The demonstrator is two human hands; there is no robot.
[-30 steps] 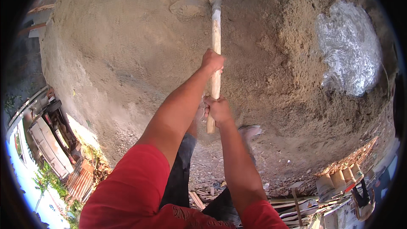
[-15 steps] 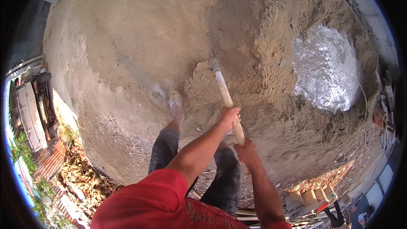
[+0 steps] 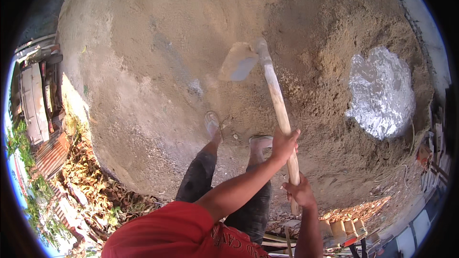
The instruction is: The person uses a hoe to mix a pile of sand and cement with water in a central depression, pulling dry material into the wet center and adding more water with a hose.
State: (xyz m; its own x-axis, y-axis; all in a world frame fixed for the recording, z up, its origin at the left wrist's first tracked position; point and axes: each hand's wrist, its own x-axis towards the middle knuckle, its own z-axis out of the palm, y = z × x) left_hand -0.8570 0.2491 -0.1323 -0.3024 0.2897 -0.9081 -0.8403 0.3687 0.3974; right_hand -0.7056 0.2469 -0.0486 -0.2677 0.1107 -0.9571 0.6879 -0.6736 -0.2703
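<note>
We grip a long-handled hoe (image 3: 276,91) with both hands. Our left hand (image 3: 285,145) wraps around the lower part of the pale wooden handle, and our right hand (image 3: 301,192) closes around it nearer the butt end, which sticks out just past the fingers; the two hands sit close but apart. The hoe lies in front of us, slanting forward and to our left, and its broad blade (image 3: 243,69) shows a grey face. We cannot tell whether the blade touches the sandy ground (image 3: 177,19) or hangs just over it. To the right of the hoe, well apart from it, a shiny silvery pool (image 3: 382,93) lies in a hollow ringed by coarse sand. We stand with our left foot (image 3: 213,125) a little ahead of our right foot (image 3: 260,142), both to the left of the handle. Dry leaves (image 3: 91,177) lie near a rusty corrugated sheet (image 3: 51,155) at the far left, and a pale wall (image 3: 423,28) runs along the right
</note>
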